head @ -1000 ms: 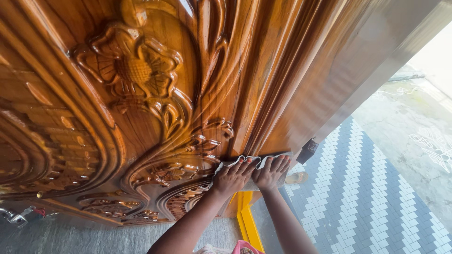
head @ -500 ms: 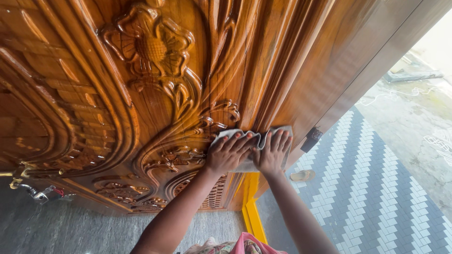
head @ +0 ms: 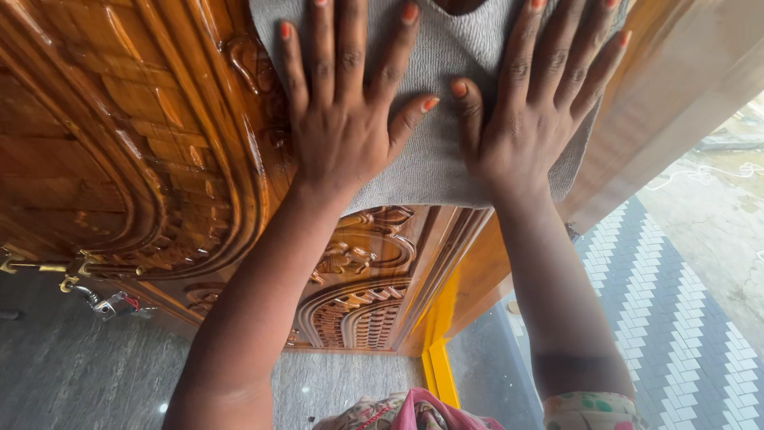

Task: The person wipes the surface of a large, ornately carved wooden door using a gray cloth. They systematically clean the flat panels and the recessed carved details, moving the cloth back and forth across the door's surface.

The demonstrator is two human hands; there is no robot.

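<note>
Head view: two flat hands press a grey cloth on a carved wooden door.

At the far left a brass latch (head: 32, 264) sticks out from the brown door (head: 119, 143), which has deep curved carving. Next comes the left hand (head: 346, 119), fingers spread wide and flat. The grey cloth (head: 442, 151) lies under its fingers and palm, tight against the wood. The right hand (head: 529, 119) sits just beside it, fingers wide too, also flat on the cloth. The two thumbs nearly meet in the middle. The cloth shows between the hands and below the palms. A yellow door edge (head: 436, 358) runs down under the arms, and a black-and-white tiled floor (head: 668, 318) lies at the right. Half a second ago the hands were lower on the door and looked small and far; now they are higher up, close and big.
</note>
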